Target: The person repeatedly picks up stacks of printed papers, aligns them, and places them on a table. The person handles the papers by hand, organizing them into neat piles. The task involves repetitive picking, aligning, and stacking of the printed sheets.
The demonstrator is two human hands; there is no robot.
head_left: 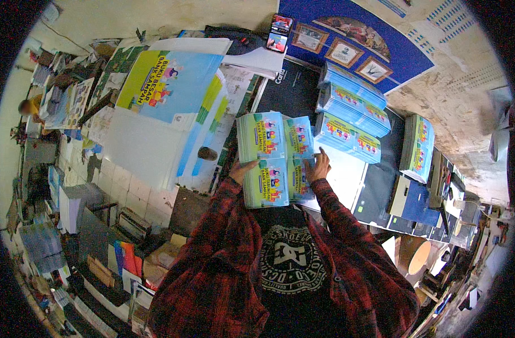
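Note:
I hold a thick stack of printed sheets in front of my chest; the sheets are blue and green with yellow panels and cartoon figures. My left hand grips the stack's left edge from below. My right hand lies on the stack's right side, fingers spread over the top sheet. Just to the right, more stacks of the same sheets sit fanned on a dark machine top.
A large sheet pile with the same print lies on a table at left. Another stack stands at right, a phone is propped at the back, and a blue poster with framed pictures lies beyond. Paper piles and boxes crowd the lower left floor. A person is at the far left.

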